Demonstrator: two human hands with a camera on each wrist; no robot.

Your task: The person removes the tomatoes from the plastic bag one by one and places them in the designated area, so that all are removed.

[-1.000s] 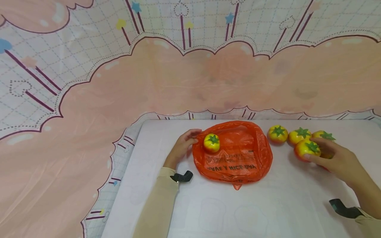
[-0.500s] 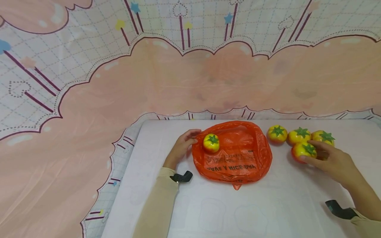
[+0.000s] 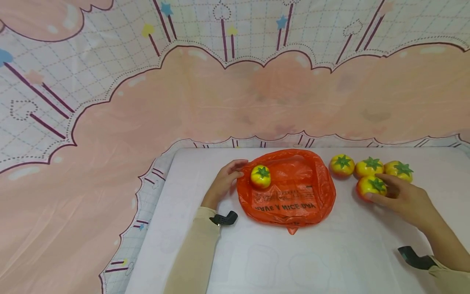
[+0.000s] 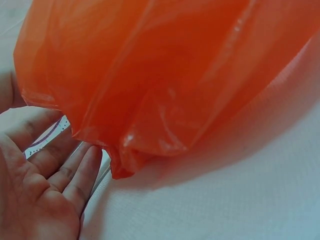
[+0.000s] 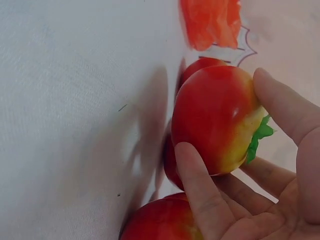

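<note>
A red plastic bag (image 3: pixel 290 218) lies with its mouth spread wide, dark printing showing inside. One yellow-red tomato (image 3: pixel 260 177) with a green star-shaped top sits in its left part. My left hand (image 3: pixel 223 183) is at the bag's left rim; its fingers look mostly straight against the plastic in the left wrist view, where the bag (image 4: pixel 150 75) covers some fingertips. My right hand (image 3: pixel 407 200) holds another tomato (image 3: pixel 371 188) between thumb and fingers. Seen from the right wrist, that tomato (image 5: pixel 215 120) has a red underside and hangs beside the others.
Three more tomatoes stand in a row right of the bag: a left one (image 3: pixel 342 166), a middle one (image 3: pixel 369 167) and a right one (image 3: pixel 398 170). They are on a white table (image 3: pixel 279 261). A patterned curtain (image 3: pixel 235 98) rises behind it.
My right hand has carried its tomato a little to the left, towards the bag, uncovering the right-hand tomato of the row. My left hand and the bag stay put.
</note>
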